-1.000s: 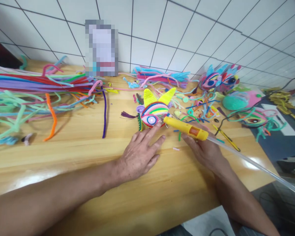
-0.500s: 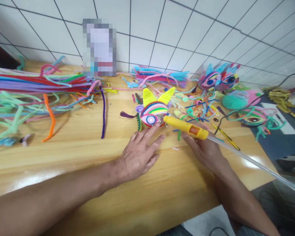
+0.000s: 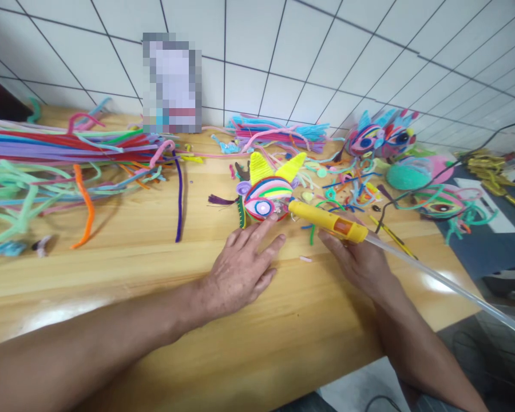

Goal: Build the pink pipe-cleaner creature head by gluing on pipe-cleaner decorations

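A colourful pipe-cleaner animal head with two yellow ears and a pink-and-blue eye lies on the table. My left hand rests at its lower edge, fingers stretched out and apart, the index fingertip against the piece beside the eye. My right hand is closed round a yellow hot glue gun, its grip mostly hidden. The nozzle points left at the right side of the head, very close to it; whether it touches I cannot tell. A clear glue stick sticks out of the gun's back end.
Bundles of pipe cleaners lie at the left and another bundle along the tiled wall. Scraps litter the area behind the gun. Finished-looking heads stand at the right. A black cord runs there above a yellow-black pen-like tool.
The glue gun has shifted very slightly to the right. My left hand and the animal head stay in place; the whole view has drifted a little.
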Demonstrator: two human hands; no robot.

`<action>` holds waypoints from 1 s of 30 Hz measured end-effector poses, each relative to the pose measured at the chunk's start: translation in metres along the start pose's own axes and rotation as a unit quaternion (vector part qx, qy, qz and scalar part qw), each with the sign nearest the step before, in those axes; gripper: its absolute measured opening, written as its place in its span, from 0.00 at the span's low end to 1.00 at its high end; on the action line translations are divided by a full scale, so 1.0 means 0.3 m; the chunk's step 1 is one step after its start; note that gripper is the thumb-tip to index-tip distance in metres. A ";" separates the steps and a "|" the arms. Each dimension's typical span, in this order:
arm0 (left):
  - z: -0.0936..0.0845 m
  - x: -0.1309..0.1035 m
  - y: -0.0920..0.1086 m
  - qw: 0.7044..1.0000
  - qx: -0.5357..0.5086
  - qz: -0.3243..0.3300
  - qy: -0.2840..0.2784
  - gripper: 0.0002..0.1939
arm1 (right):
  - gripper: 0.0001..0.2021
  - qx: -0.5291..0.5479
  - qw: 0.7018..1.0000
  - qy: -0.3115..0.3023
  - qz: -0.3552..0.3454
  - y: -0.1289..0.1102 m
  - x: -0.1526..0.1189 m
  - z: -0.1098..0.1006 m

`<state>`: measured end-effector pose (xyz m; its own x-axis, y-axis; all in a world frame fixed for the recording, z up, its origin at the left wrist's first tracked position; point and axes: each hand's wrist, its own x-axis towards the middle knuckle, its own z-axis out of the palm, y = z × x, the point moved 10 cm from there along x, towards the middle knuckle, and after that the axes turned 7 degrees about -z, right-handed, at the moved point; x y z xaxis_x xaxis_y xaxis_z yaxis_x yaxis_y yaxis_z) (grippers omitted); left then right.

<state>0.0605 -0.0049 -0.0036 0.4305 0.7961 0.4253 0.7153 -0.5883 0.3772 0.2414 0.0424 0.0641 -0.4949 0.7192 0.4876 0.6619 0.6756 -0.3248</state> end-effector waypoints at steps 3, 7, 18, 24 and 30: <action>-0.005 0.001 0.004 1.000 0.001 0.006 0.003 0.29 | 0.06 -0.004 1.000 -0.001 0.010 0.016 -0.006 -0.001; -0.008 0.003 0.007 1.000 0.004 0.012 0.007 0.28 | 0.08 -0.011 1.000 0.001 0.013 0.027 -0.014 0.001; 0.000 -0.004 -0.001 1.000 0.009 0.007 0.006 0.29 | 0.09 -0.025 1.000 0.005 0.001 0.020 -0.012 -0.007; -0.001 -0.001 -0.002 1.000 0.005 0.002 0.004 0.29 | 0.09 -0.029 0.999 -0.014 0.021 0.026 -0.010 -0.002; -0.005 -0.002 -0.002 1.000 0.006 0.005 0.006 0.29 | 0.07 -0.018 1.000 -0.005 0.009 0.012 0.001 -0.011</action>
<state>0.0591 -0.0053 -0.0029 0.4312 0.7881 0.4393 0.7175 -0.5947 0.3626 0.2455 0.0443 0.0659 -0.4888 0.7329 0.4732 0.6903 0.6567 -0.3039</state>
